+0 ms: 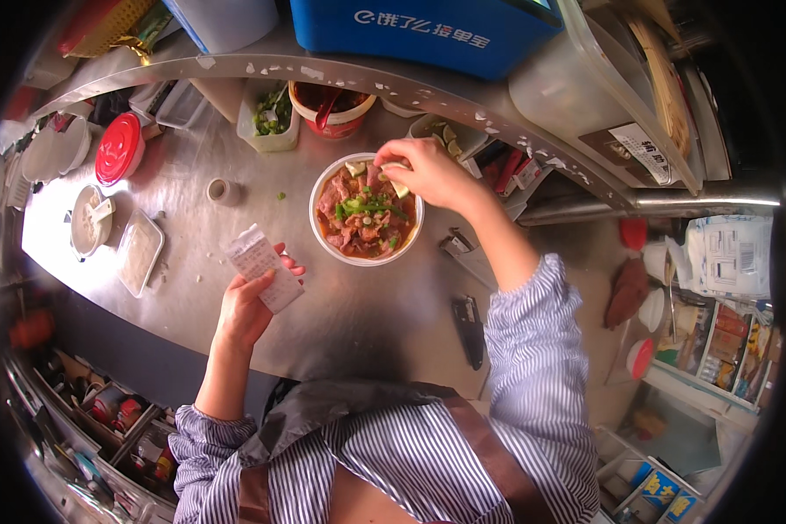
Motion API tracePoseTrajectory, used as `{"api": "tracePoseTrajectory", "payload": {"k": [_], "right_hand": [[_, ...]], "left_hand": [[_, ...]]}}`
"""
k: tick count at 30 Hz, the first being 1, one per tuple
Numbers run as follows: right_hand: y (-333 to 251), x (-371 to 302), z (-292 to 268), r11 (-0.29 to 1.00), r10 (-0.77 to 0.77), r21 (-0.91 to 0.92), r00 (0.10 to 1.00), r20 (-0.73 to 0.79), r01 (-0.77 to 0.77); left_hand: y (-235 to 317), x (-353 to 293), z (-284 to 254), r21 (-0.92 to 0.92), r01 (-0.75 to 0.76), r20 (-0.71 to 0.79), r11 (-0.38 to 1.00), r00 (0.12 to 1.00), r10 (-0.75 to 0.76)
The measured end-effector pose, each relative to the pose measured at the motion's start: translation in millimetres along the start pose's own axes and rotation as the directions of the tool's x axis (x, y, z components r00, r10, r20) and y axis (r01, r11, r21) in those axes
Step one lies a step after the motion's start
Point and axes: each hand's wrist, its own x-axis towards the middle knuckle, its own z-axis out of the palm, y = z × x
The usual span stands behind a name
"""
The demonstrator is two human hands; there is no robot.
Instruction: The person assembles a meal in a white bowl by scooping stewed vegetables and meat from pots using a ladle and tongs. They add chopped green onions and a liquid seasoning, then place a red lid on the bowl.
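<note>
A round white bowl stands on the steel counter, filled with sliced meat in reddish broth under chopped green onion. One lemon slice rests at its far edge, and another pale slice lies at the right inside the rim. Over the bowl's far right rim, my right hand pinches what looks like a lemon slice, mostly covered by the fingers. My left hand grips a printed paper receipt between thumb and fingers, left of the bowl and nearer to me.
Behind the bowl stand a tub of cut greens, a tub of dark red sauce and a container of lemon slices, below a metal shelf edge. A small cup and lidded tubs sit left; a black-handled tool lies right.
</note>
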Motion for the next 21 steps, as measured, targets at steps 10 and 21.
{"api": "tracePoseTrajectory", "payload": {"k": [10,21], "right_hand": [[-2.6,-53.2,35.6,0.984,-0.179,-0.055,0.946,-0.272,0.170],[18.0,-5.4,25.0,0.950,-0.313,-0.048,0.931,-0.187,0.310]], "left_hand": [[1.6,6.9,-3.4,0.037,-0.008,-0.009,0.999,1.000,0.009],[6.6,10.1,-3.0,0.099,-0.049,-0.056,0.994,0.997,0.055]]}}
